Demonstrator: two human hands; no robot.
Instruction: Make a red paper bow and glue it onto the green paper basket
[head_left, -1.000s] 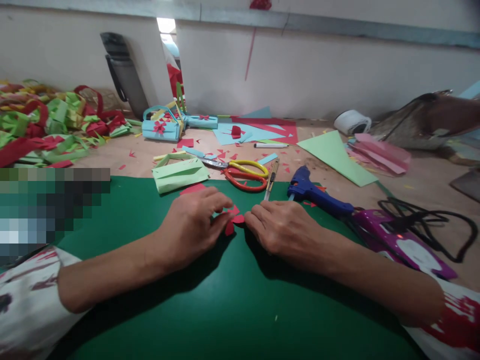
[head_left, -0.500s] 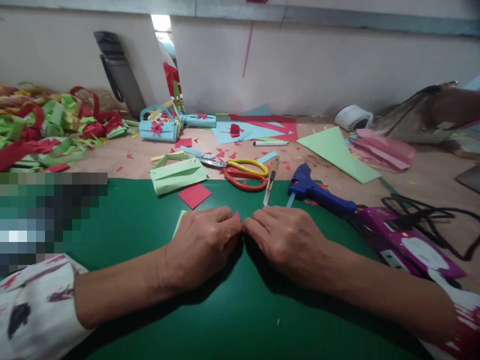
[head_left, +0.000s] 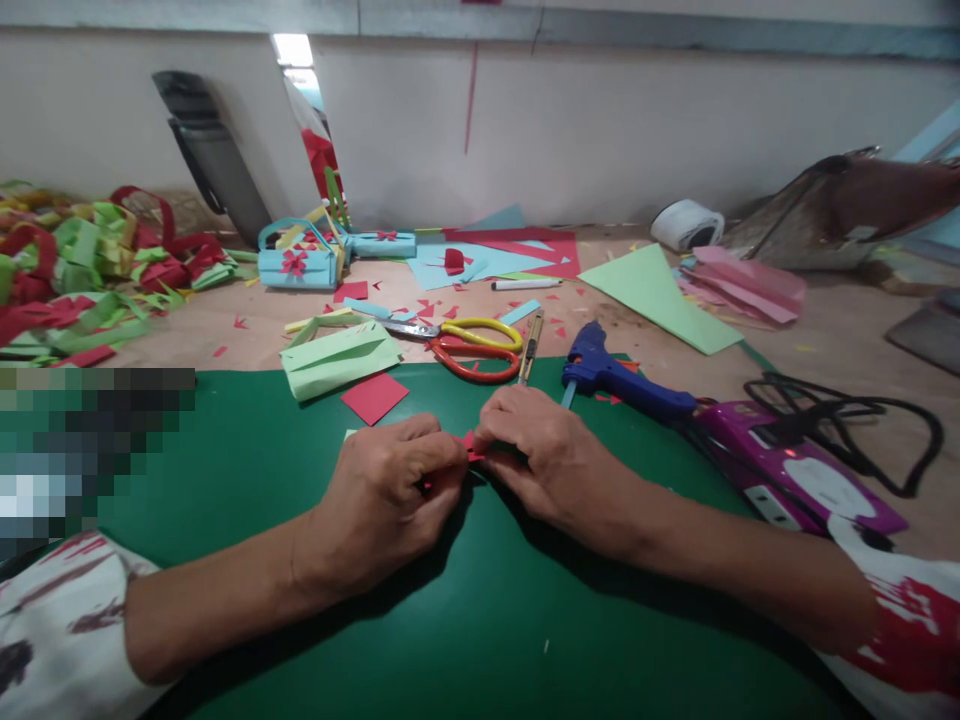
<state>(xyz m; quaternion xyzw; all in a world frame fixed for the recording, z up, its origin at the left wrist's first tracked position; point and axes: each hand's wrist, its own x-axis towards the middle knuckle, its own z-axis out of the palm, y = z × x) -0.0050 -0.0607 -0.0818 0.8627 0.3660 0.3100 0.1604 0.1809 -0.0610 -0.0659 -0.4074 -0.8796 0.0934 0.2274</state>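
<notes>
Between my fingertips is a small piece of red paper (head_left: pixel 472 448), mostly covered by the fingers. My left hand (head_left: pixel 397 490) pinches it from the left, and my right hand (head_left: pixel 544 455) grips its right side. Both hands are closed, just above the green mat (head_left: pixel 262 450). Behind my left hand lie a red paper square (head_left: pixel 375 398) and a folded light-green paper bag (head_left: pixel 341 360). Scissors (head_left: pixel 472 347) with yellow and orange handles rest beyond the hands, beside a utility knife (head_left: pixel 532 347). A blue glue gun (head_left: pixel 622 375) lies right of the knife.
Light-blue paper bags with red bows (head_left: pixel 298 266) stand at the back left, near a heap of paper strips (head_left: pixel 90 250) and a dark bottle (head_left: pixel 214 160). A purple power strip (head_left: pixel 802 465) with black cords lies right. Green paper (head_left: pixel 660 295) and a white roll (head_left: pixel 688 224) sit behind.
More of the red paper now shows between my fingertips. My right hand has shifted and its fingers have moved up over the piece. The whole view has swung slightly right.
</notes>
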